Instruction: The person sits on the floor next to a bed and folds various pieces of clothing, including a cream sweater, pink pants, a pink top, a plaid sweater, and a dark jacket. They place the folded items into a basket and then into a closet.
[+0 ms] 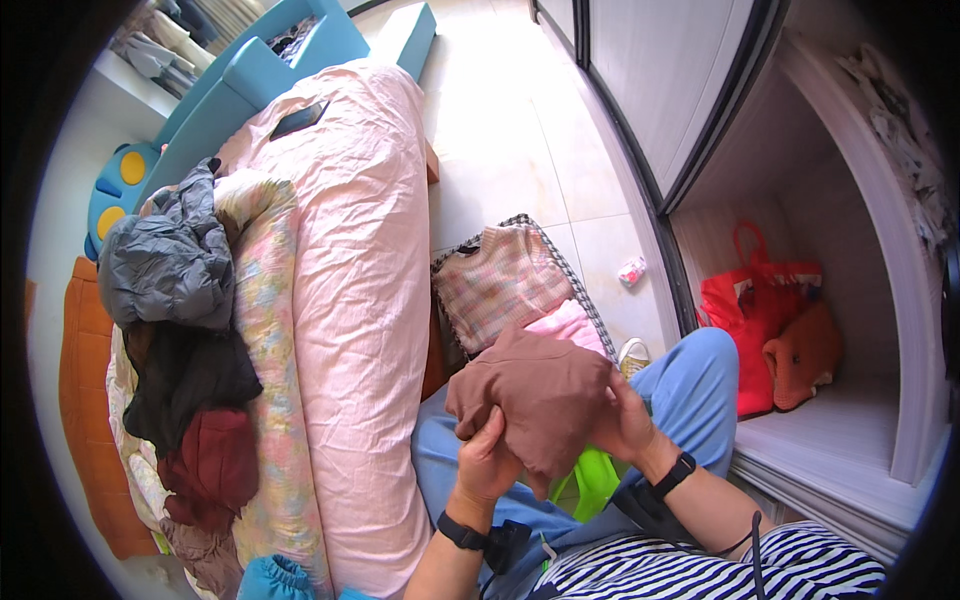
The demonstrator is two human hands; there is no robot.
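Observation:
A bundled brown garment (536, 397) is held up between both hands above my lap. My left hand (486, 457) grips its near left side, with the thumb on top. On the right side my right hand (626, 420) holds the cloth, and its fingers are partly hidden beneath. Below the garment, a bright green item (589, 484) shows between my legs. Just beyond my hands stands a fabric box (587, 300) with a black-and-white patterned rim. Inside it lie a folded plaid knit sweater (502, 281) and a pink cloth (571, 324).
A bed with a pink cover (360, 300) runs along the left. A grey jacket (176, 255), black clothing (191, 379) and a dark red garment (214, 457) are piled there; a dark tablet (300, 120) lies farther back. At right, an open wardrobe compartment holds a red bag (739, 322) and an orange knitted item (806, 360).

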